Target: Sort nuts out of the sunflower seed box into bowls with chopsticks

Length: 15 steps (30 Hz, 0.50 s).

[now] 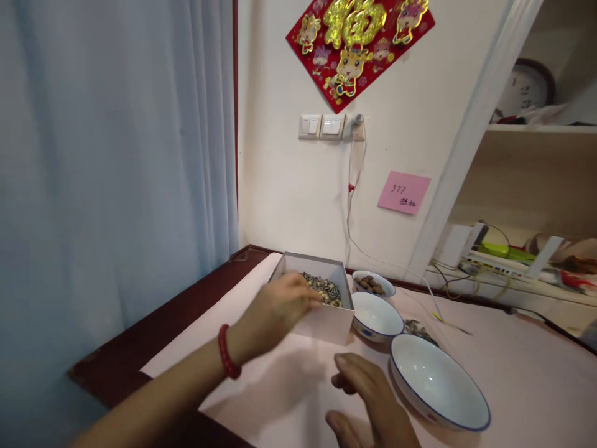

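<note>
Right hand (pixel 368 398) flat, fingers loose, empty, beside large bowl (pixel 438 386), left hand (pixel 275 311) fingers curled into seed box (pixel 321 298), grip unclear

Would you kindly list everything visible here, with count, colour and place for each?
box: one, white, table centre, holding mixed seeds
seeds: many, dark and pale, in the box
bowls: three, white with blue rims, right of the box; the far one holds brown nuts
table: one, pink cover, dark red edge
curtain: one, pale blue, left
wall decoration: one, red and gold, top
switches: two, white, wall
note: one, pink, wall
clock: one, shelf at right
bracelet: one, red, left wrist
left hand: reaching into the box
right hand: on the table by the near bowl
</note>
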Available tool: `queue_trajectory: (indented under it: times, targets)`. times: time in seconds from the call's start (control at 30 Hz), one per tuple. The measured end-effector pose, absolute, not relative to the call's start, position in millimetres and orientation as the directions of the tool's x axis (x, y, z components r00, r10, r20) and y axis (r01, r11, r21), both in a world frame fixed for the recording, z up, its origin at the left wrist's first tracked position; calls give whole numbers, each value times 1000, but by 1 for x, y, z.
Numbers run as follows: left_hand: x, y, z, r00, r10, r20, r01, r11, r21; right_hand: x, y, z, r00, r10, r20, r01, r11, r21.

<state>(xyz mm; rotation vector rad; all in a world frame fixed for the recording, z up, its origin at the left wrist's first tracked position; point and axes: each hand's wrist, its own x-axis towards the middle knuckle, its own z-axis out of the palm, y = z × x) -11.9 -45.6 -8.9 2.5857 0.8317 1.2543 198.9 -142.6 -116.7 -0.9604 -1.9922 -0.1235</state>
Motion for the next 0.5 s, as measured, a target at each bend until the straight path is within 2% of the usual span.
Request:
queue_trajectory:
  times: [0.07, 0.17, 0.23, 0.33, 0.5]
  targets:
    - [-22, -22, 14, 331, 705, 628, 367, -709, 603, 191, -122, -125, -405, 604, 687, 611, 737, -288]
    - [-22, 14, 31, 289, 840, 459, 289, -534, 795, 176, -92, -151, -565, 604, 562, 577, 776, -254]
    - [-13, 37, 31, 322, 871, 370, 296, -464, 835, 165, -75, -175, -583, 563, 586, 588, 790, -175]
    - [2, 67, 21, 401, 867, 296, 347, -443, 827, 153, -57, -207, -554, 521, 650, 599, 791, -123]
    - [21, 104, 2, 503, 849, 162, 392, -391, 833, 153, -54, -221, -506, 539, 673, 608, 777, -165]
